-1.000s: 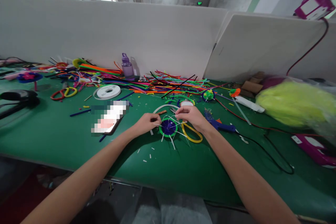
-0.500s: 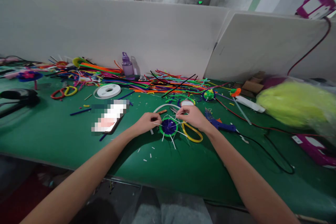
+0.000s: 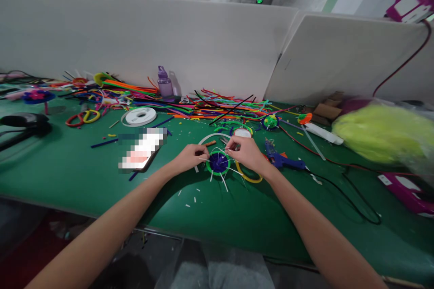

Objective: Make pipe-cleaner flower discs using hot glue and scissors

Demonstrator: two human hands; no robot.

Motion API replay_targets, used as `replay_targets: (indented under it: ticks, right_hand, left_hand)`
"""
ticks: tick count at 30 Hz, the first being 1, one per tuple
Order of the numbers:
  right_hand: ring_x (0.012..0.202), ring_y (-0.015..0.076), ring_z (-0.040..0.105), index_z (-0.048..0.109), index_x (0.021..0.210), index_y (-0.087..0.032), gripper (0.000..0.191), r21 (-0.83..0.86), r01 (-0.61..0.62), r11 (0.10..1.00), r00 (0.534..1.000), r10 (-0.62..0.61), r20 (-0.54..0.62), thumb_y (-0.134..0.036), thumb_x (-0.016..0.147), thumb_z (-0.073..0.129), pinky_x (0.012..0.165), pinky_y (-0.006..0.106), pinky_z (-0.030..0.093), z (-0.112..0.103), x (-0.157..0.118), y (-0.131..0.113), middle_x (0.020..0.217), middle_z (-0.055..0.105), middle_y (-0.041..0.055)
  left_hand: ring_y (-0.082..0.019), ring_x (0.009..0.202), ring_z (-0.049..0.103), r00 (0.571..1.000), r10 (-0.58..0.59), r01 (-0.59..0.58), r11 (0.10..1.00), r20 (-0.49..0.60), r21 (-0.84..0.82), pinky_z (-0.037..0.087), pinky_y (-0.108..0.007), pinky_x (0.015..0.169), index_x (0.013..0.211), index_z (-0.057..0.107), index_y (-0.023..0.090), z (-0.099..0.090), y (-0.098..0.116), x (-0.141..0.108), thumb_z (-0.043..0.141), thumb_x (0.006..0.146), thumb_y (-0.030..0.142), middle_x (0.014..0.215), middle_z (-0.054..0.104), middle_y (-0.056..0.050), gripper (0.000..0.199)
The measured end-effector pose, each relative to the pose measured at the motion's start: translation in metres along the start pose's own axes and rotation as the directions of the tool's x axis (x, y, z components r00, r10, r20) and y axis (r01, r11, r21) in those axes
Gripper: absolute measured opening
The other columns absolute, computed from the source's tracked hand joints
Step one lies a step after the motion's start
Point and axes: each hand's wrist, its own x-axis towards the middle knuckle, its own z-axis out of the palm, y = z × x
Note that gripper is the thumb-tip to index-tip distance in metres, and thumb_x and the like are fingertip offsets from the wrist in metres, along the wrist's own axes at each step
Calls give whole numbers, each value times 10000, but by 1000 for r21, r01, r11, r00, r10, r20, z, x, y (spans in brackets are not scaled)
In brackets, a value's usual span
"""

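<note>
A small round piece (image 3: 219,165), dark blue inside with a bright green rim, lies on the green table with thin white strips (image 3: 224,183) sticking out around it. At its left edge, my left hand (image 3: 190,159) is closed in a pinch on the rim. My right hand (image 3: 244,151) is closed too, thumb and forefinger pinching a thin white strip above the upper right of the rim. The fingertips partly hide what each pinch holds. Just right of the piece, the yellow handle of a pair of scissors (image 3: 250,179) lies partly under my right hand.
A blue glue gun (image 3: 286,161) with its cord lies to the right. A phone (image 3: 144,149), a ribbon spool (image 3: 140,117) and red-and-yellow-handled scissors (image 3: 83,118) are on the left. Several pipe cleaners (image 3: 224,110) and a purple bottle (image 3: 165,85) line the back by a white partition (image 3: 142,36).
My right hand has shifted slightly left, closer to the round piece's rim, still pinching. My left hand stays at the left edge.
</note>
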Motion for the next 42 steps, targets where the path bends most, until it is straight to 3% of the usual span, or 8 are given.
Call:
replay_targets:
  ticks: [11,17,24,34,42]
  right_hand:
    - [627,127,550,610,691,-155,37,-47,25,999,1000,-25,1,-164,702,576,578,236,428,-1,0,0,654,604,8]
    - [599,125,538,661,780,-152,129,-105,-9,994,998,15,55,-253,747,588,565,238,409,-1,2,10,650,609,16]
    - [589,133,557,640,676,-158,175,-202,0,979,998,14,68,-293,769,580,548,238,380,-2,1,15,621,625,23]
    - [556,112,516,584,620,-162,162,-217,53,975,998,-43,49,-253,754,581,532,225,354,0,0,9,581,587,-2]
    - [538,107,508,583,614,-158,163,-198,24,980,998,-13,55,-261,740,590,528,223,355,1,-1,12,567,582,-2]
  left_hand:
    - [-89,561,411,1000,-3,3,1000,-6,-2,309,-208,543,636,551,128,0,2,0,468,689,207,583,478,25,127]
    - [-88,560,405,1000,3,-3,1000,-8,5,298,-207,544,632,547,132,0,1,0,470,689,220,577,465,33,130]
    - [-89,563,391,1000,1,-1,1000,-9,15,289,-208,539,626,545,130,0,3,-1,467,699,228,576,454,32,145]
    - [-87,564,397,1000,5,-5,1000,-7,1,294,-206,551,622,539,133,0,1,0,470,701,217,576,453,36,134]
    - [-88,558,400,1000,15,-15,1000,-4,7,295,-210,540,632,550,132,0,1,0,473,714,231,577,464,31,151]
